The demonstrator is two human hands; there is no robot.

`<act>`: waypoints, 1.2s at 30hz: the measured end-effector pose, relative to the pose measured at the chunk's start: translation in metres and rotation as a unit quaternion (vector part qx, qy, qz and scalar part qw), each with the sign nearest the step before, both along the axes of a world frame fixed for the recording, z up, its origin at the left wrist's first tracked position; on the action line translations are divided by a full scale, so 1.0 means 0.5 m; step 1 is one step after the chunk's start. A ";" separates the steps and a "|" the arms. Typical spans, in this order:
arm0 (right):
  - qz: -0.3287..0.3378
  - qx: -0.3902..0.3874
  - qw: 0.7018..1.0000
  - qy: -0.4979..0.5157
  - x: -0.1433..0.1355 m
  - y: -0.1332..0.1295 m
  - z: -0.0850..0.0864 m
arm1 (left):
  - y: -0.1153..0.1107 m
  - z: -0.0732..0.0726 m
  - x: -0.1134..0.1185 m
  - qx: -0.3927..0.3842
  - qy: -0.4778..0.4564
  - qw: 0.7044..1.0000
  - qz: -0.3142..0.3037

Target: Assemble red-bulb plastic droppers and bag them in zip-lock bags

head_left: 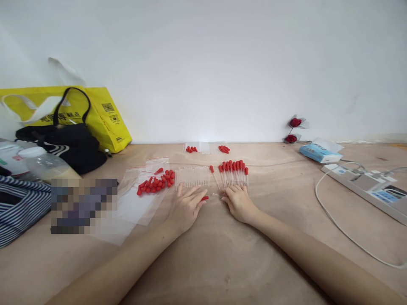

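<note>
My left hand (188, 207) pinches a red rubber bulb (205, 198) between thumb and fingers, its open end toward the right. Facing it, my right hand (239, 203) has its fingers closed on a thin clear dropper tube (215, 194), whose end points left, a small gap from the bulb. Beyond my left hand lies a row of bare clear tubes (192, 176). Past my right hand, several droppers with red bulbs fitted (234, 167) lie side by side; one leans apart (213, 171). A heap of loose red bulbs (155, 183) rests on plastic bags at left.
Clear zip bags (140, 207) spread left of my hands. Another bag with red bulbs (208, 147) lies by the wall. A yellow bag (111, 123), black bag (73, 146) and bottle (47, 163) stand left. Right are tissues (319, 152), a power strip (365, 186) and a cable.
</note>
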State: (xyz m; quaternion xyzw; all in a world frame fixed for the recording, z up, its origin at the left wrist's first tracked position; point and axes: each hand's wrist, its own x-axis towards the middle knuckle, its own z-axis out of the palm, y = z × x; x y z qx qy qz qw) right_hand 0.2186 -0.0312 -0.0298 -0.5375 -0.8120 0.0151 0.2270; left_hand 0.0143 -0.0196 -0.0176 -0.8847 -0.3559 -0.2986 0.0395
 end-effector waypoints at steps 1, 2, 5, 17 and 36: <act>0.007 0.013 1.000 0.005 0.000 -0.001 -0.002 | 0.001 -0.001 0.000 0.000 0.001 1.000 -0.001; 0.016 0.028 0.999 0.013 -0.001 -0.004 -0.003 | 0.001 -0.001 -0.001 -0.002 0.002 1.000 -0.002; 0.046 0.070 0.996 0.043 -0.006 -0.012 -0.001 | 0.000 0.002 0.000 -0.007 0.002 1.000 -0.004; 0.099 0.162 0.981 0.034 -0.022 -0.025 0.005 | -0.010 0.013 0.006 -0.008 -0.035 0.999 0.000; 0.165 0.279 0.942 -0.088 -0.007 -0.020 0.012 | -0.023 0.013 0.009 -0.008 -0.026 0.998 -0.052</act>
